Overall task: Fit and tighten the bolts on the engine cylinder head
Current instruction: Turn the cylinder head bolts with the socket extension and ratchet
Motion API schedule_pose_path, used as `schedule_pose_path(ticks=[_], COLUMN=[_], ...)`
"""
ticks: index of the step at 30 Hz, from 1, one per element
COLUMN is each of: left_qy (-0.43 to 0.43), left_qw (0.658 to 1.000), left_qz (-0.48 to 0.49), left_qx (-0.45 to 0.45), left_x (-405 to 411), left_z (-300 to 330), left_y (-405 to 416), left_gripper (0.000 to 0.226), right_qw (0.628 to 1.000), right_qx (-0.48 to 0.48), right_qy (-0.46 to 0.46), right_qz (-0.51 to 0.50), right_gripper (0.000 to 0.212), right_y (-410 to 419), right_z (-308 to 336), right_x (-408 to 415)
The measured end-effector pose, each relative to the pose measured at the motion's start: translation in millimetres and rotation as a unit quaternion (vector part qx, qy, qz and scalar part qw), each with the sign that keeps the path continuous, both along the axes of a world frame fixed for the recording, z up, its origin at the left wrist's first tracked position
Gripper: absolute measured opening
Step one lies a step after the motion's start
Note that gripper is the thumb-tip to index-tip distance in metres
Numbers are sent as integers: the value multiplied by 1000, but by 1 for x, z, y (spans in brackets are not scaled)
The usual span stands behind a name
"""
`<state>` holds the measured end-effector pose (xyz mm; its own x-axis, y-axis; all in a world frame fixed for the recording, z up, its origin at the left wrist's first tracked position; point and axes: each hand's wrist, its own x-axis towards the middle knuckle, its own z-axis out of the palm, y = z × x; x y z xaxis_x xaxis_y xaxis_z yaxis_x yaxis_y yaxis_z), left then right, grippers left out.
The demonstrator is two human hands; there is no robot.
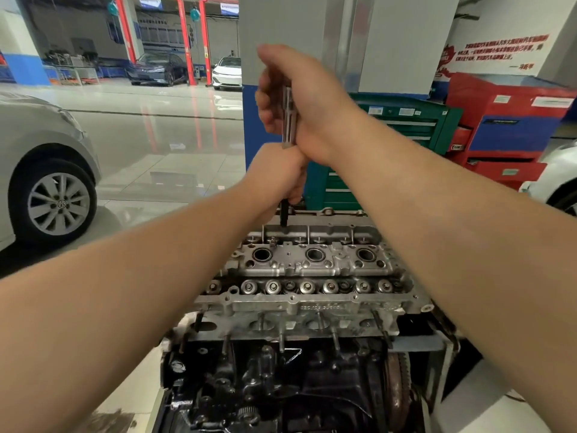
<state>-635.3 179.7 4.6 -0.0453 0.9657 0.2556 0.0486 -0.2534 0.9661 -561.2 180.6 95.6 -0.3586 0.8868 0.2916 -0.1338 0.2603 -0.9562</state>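
Note:
An aluminium cylinder head [312,267] sits on a dark engine block [281,385] in the lower middle of the view. A long metal wrench [288,120] stands upright over the far left edge of the head, its dark extension [284,215] reaching down into the far row. My right hand [299,98] grips the wrench handle at the top. Just below it, my left hand [278,176] is curled around the shaft. The bolt under the tool tip is hidden. Several valve springs and three round bores show on the head.
A green tool cabinet [406,126] and a red one [505,126] stand behind the engine at the right. A grey pillar [281,42] rises straight behind my hands. A silver car [37,170] is parked at the left, with more cars far back.

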Motion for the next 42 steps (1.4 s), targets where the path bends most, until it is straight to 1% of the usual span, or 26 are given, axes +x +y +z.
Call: schedule_pose_path(ticks=[2, 5, 7, 10, 12, 15, 18, 23, 25, 27, 29, 30, 33, 34, 37, 42], left_qy=[23, 36, 23, -13, -46, -78, -85, -93, -88, -85, -75, -52, 65, 90, 95, 91], left_qw=[999, 999, 999, 996, 994, 993, 994, 993, 993, 991, 993, 995, 997, 996, 994, 994], left_qz=[-8, -17, -38, -82, -96, -84, -74, -70, -81, -98, -96, -82, -25, -12, 18, 25], left_qx=[21, 23, 8, -12, -16, -16, -10, -1, -5, -8, -3, 1, 16, 21, 42, 63], left_x=[-12, -31, -42, -56, -65, -76, -81, -86, -87, -90, -96, -101, -116, -119, -118, -109], left_z=[12, 19, 17, 10, 5, -2, -8, -16, -17, -18, -22, -25, -36, -39, -42, -50], left_y=[-4, -11, -19, -30, -36, -39, -42, -38, -37, -36, -34, -33, -34, -35, -39, -43], left_gripper=[29, 27, 20, 10, 8, 13, 8, 11, 7, 12, 16, 17, 11, 10, 17, 17], right_qw=[999, 990, 987, 989, 990, 989, 989, 988, 988, 987, 984, 981, 975, 975, 972, 970], right_qx=[49, 133, 153, 141, 134, 134, 131, 140, 141, 142, 158, 169, 188, 188, 191, 199], right_qy=[0, -31, -40, -42, -47, -65, -68, -68, -68, -68, -83, -94, -118, -121, -135, -137], right_qz=[5, -32, -33, -7, 8, 18, 31, 25, 19, 16, 8, 2, -7, -8, -8, 4], right_gripper=[23, 3, 10, 25, 29, 26, 21, 18, 19, 24, 30, 34, 40, 42, 45, 52], right_y=[0, -2, -4, -7, -6, -9, -13, -8, -6, -4, -2, -2, -1, -1, 1, 7], right_z=[5, -5, -16, -23, -24, -27, -34, -41, -43, -46, -47, -46, -44, -43, -43, -53], right_x=[-1, -2, -5, -12, -18, -26, -34, -39, -40, -39, -37, -35, -32, -31, -31, -28])
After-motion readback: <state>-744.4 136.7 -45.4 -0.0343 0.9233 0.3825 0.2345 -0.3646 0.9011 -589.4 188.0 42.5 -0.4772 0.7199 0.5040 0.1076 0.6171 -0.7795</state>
